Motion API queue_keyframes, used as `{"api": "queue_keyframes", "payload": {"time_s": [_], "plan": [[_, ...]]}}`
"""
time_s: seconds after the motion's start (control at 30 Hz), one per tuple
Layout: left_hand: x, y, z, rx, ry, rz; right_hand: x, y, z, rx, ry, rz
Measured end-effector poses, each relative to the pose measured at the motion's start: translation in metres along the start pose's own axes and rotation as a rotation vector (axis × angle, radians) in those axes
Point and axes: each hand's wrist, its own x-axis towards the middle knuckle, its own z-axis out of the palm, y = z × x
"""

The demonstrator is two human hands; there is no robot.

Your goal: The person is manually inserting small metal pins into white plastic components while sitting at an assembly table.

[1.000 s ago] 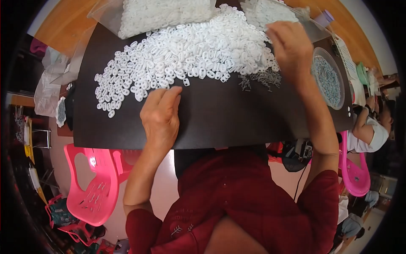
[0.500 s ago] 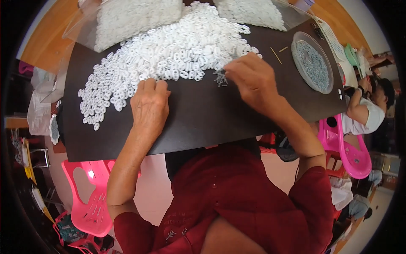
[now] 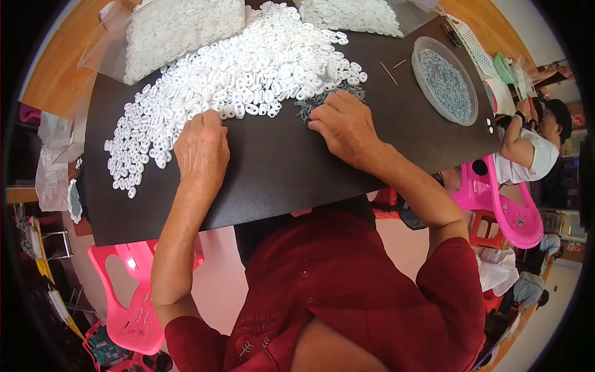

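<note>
Back from beside the clear bag [image 3: 350,17] near the top edge, the right hand [image 3: 343,127] has come down to the grey screws [image 3: 319,100] just right of upper centre, fingers curled; whether they grip a screw cannot be told. At upper left of centre, the left hand [image 3: 203,146] has bent fingers at the lower edge of the pile of white plastic pieces [image 3: 248,68], its grip hidden too. Another batch of screws fills the round tub [image 3: 426,97] at upper right, on the dark table [image 3: 279,158].
</note>
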Motion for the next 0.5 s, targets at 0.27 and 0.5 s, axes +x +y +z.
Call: {"api": "queue_keyframes", "payload": {"time_s": [0.27, 0.5], "plan": [[-0.014, -0.006, -0.01, -0.13, 0.103, -0.002, 0.0, -0.001, 0.001, 0.04, 0.033, -0.025], [-0.019, 0.0, -0.016, -0.284, 0.064, -0.033, -0.001, 0.0, -0.006, 0.086, -0.022, 0.006]]}}
